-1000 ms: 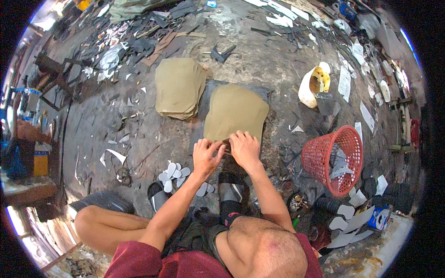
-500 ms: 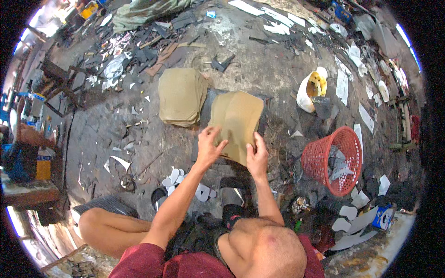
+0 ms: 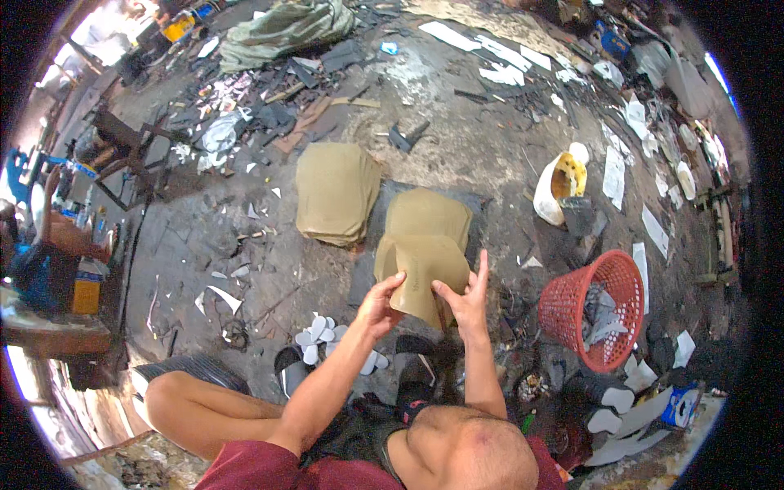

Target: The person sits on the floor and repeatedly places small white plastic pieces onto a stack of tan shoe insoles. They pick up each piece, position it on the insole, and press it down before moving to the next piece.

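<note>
A thin tan sheet point(image 3: 421, 255) with rounded corners is bent up between my two hands. My left hand point(image 3: 380, 305) pinches its left near edge, the thumb on top. On the right side my right hand point(image 3: 469, 304) grips it with the thumb, the other fingers pointing away and partly hidden. Under and beyond it lie more such sheets point(image 3: 428, 211) on a dark flat mat point(image 3: 482, 200). To the left stands a thicker pile of the same tan sheets point(image 3: 336, 192), touched by neither hand. What material they are I cannot tell.
A red perforated basket point(image 3: 563, 314) with grey scraps leans at the right. Beyond it lies a cut-open white container point(image 3: 549, 196), yellowish inside. White shoe-sole-shaped pieces point(image 3: 314, 336) lie near my feet. Scraps litter the floor, and a small dark stool point(image 3: 122, 175) is at far left.
Both hands have closed on the tan sheet and bent its near part upward; before, they hovered open at its sides. The whole view has shifted slightly.
</note>
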